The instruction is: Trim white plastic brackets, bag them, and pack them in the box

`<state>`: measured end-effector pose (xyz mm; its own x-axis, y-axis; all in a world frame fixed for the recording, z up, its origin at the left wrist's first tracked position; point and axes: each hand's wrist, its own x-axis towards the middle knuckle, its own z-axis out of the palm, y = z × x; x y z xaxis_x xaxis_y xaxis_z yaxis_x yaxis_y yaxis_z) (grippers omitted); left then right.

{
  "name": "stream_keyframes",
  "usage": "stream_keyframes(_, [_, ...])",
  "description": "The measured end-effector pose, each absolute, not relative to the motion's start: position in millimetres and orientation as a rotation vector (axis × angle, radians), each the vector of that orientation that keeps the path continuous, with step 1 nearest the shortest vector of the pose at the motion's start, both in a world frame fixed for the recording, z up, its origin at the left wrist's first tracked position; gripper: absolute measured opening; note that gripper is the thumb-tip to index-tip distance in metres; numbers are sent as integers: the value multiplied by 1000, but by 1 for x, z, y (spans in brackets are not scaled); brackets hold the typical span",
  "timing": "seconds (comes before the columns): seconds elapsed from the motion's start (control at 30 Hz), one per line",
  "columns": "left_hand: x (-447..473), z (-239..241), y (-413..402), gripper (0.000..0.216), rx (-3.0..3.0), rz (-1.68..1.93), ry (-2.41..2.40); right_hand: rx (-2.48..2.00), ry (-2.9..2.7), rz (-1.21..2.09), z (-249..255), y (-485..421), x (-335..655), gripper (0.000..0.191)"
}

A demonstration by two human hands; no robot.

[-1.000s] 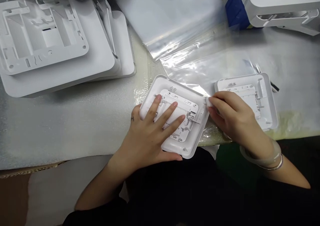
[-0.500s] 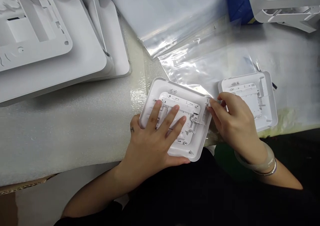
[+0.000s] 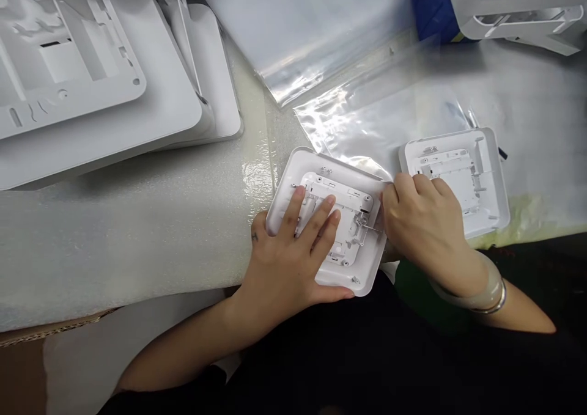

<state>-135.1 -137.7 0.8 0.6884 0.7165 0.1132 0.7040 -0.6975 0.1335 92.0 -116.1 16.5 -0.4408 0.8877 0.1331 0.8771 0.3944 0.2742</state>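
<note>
A square white plastic housing [image 3: 367, 274] with raised walls and a ribbed inner part lies tilted at the table's front edge. My left hand [image 3: 293, 244] holds it, fingers spread over the inside and thumb along the near wall. At the housing's upper right corner, my right hand [image 3: 419, 219] is closed with the fingers curled under. Its fingertips and whatever they pinch are hidden behind the knuckles. A second white housing [image 3: 498, 201] of like shape rests partly behind the right hand.
Large white plastic covers [image 3: 174, 109] are stacked at the upper left. Clear plastic bags [image 3: 339, 30] lie across the back. A blue box [image 3: 431, 5] and another white housing [image 3: 518, 5] stand at the upper right. Foam sheeting [image 3: 137, 244] covers the table.
My right hand has rolled over from a visible fingertip pinch at the corner to a closed fist with knuckles up. The housing and my left hand sit slightly farther right in view.
</note>
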Motion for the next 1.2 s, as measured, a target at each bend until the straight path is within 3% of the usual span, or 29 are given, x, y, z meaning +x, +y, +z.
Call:
stream_keyframes(0.17, [-132,0,-144,95,2782,214,1254,1940,2799,122,38,-119,118,15])
stream_keyframes(0.27, [-129,-1,-150,97,2719,219,1345,2246,2887,201,52,-124,135,5])
stream_keyframes(0.5, [-113,-4,-163,98,2558,268,1499,2258,3081,-355,45,-129,142,33])
stream_keyframes(0.73, [-125,14,-159,100,2672,340,1345,1964,3178,-25,34,-114,132,31])
stream_keyframes(0.93, [-145,16,-124,97,2786,175,1046,1820,3120,-54,20,-95,115,27])
stream_keyframes(1.2, [-147,1,-121,91,2737,206,983,1717,2898,397,14,-87,105,16])
